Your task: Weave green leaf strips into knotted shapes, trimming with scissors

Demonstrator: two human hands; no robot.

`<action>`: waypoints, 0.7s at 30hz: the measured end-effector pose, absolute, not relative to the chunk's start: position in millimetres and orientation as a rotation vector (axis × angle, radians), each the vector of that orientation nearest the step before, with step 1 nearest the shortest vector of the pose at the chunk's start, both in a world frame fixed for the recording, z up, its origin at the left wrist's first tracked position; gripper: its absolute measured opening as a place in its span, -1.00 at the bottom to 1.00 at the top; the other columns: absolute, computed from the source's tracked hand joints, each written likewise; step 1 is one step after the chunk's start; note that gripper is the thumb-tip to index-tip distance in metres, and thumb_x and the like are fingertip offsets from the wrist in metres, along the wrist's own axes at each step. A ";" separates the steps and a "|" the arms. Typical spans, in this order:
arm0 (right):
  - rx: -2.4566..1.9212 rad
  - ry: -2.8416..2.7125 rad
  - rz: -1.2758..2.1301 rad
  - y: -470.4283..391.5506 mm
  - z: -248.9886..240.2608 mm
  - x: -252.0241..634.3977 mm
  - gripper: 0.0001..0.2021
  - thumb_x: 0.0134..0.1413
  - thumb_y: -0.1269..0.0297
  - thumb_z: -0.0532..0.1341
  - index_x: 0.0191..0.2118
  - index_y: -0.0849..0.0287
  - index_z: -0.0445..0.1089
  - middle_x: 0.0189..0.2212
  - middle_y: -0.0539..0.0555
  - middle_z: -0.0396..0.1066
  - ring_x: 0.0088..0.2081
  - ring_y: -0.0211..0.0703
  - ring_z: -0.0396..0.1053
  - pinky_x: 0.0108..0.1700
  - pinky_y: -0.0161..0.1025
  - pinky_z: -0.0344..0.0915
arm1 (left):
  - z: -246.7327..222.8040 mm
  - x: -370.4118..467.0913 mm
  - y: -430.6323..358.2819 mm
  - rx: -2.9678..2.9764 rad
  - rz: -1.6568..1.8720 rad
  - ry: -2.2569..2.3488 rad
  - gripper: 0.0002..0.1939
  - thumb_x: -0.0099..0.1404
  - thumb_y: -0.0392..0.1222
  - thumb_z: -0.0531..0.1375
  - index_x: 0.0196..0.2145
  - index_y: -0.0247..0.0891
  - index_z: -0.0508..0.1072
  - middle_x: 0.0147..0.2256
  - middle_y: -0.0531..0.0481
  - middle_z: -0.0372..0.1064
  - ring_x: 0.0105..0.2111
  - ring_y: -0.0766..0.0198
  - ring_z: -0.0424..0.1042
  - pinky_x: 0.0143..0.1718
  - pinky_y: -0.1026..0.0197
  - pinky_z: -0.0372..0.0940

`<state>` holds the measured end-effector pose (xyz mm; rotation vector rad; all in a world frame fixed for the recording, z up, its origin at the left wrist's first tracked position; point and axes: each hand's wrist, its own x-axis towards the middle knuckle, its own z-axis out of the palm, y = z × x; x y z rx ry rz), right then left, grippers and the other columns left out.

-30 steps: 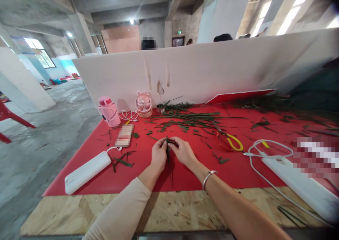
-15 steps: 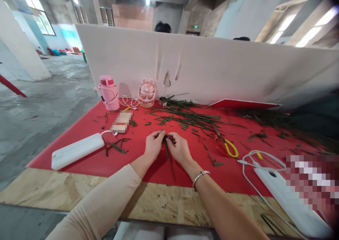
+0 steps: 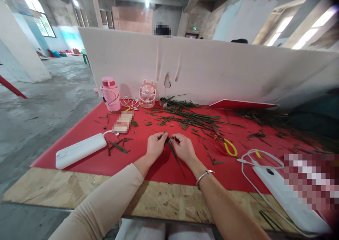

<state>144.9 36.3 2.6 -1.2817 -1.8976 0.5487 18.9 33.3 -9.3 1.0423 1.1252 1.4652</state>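
Near the middle of the red table cover, my left hand (image 3: pixel 155 144) pinches the top of a dark green leaf strip (image 3: pixel 174 153). My right hand (image 3: pixel 183 147) is closed at the strip's upper right side, its thumb and fingertips pressed together close to my left fingertips. The strip's long tail hangs down and to the right between my hands. Beyond them lies a pile of long green leaf strips (image 3: pixel 185 115). Scissors with yellow and red handles (image 3: pixel 230 148) rest to the right of my right hand.
White power banks lie at left (image 3: pixel 81 151) and right (image 3: pixel 288 201), with cables. A pink bottle (image 3: pixel 110 95), a clear pink cup (image 3: pixel 147 94) and a blurred-out phone (image 3: pixel 123 122) are at back left. A white panel (image 3: pixel 212 66) stands behind.
My right hand has shifted slightly right, and the gap between my hands looks a little wider. The strip's tail now slants further to the right. The view has moved slightly.
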 end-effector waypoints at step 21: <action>-1.120 -1.552 0.978 36.7 -8.0 130.9 -0.84 -0.04 0.23 0.12 -0.43 0.22 0.32 -0.58 -0.02 0.31 -0.54 -0.29 0.24 -0.45 -0.34 0.21 | -3.7 24.4 32.7 0.640 1.481 0.891 -0.75 -0.05 -0.08 0.25 -0.58 -0.36 0.39 -0.65 0.11 0.24 -0.62 0.46 0.18 -0.55 0.38 0.12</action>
